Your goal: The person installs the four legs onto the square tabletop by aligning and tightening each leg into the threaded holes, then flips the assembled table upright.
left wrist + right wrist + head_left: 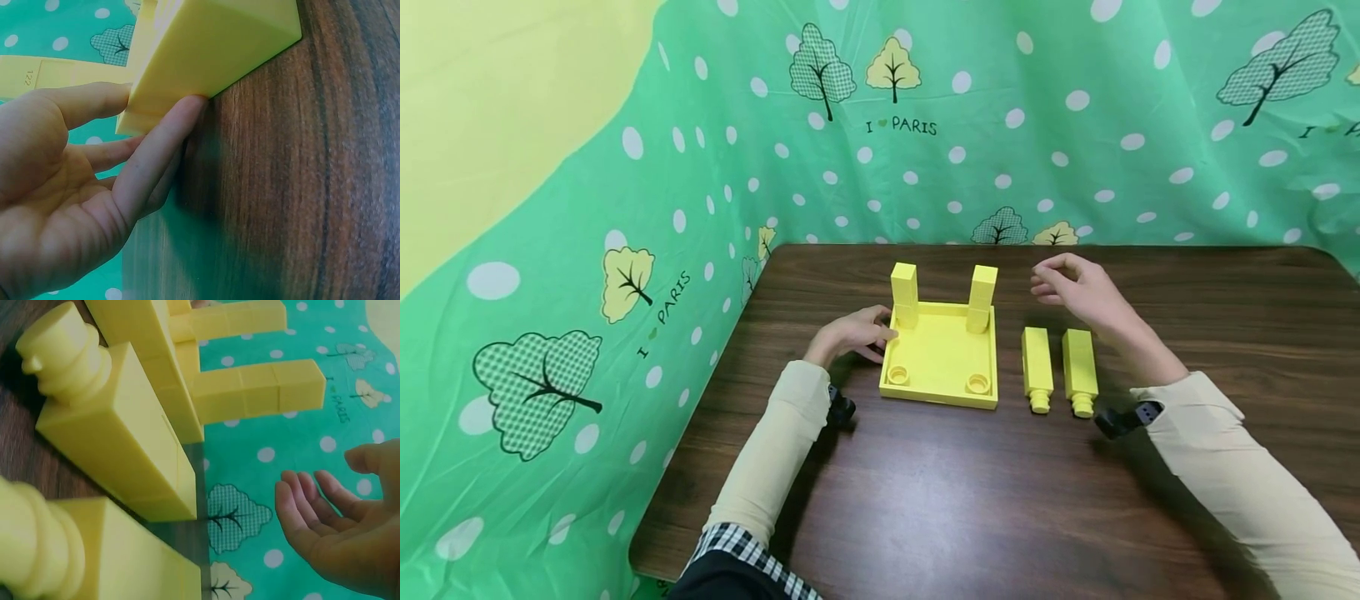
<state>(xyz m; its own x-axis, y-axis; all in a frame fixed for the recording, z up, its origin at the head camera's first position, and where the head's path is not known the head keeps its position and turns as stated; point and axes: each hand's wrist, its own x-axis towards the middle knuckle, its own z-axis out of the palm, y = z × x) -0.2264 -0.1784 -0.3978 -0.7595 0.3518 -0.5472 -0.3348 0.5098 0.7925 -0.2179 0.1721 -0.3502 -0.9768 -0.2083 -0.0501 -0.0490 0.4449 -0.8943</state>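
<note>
A yellow square tabletop (940,354) with a raised rim lies underside up on the table. Two legs, the left leg (906,296) and the right leg (982,298), stand upright at its far corners. Round threaded sockets, one of them (898,376), sit at its near corners. My left hand (855,332) holds the tabletop's left wall, thumb at the rim and fingers against the outer side. Over the table, right of the tabletop, my right hand (1086,293) hovers with loosely bent fingers and nothing in it. Two loose legs (1037,362) (1079,367) lie below it, screw ends toward me.
The dark wooden table (940,500) has rounded corners. Behind and to the left hangs a green dotted cloth (865,187) with printed trees. Wrist cameras (841,408) (1127,419) are strapped at both cuffs.
</note>
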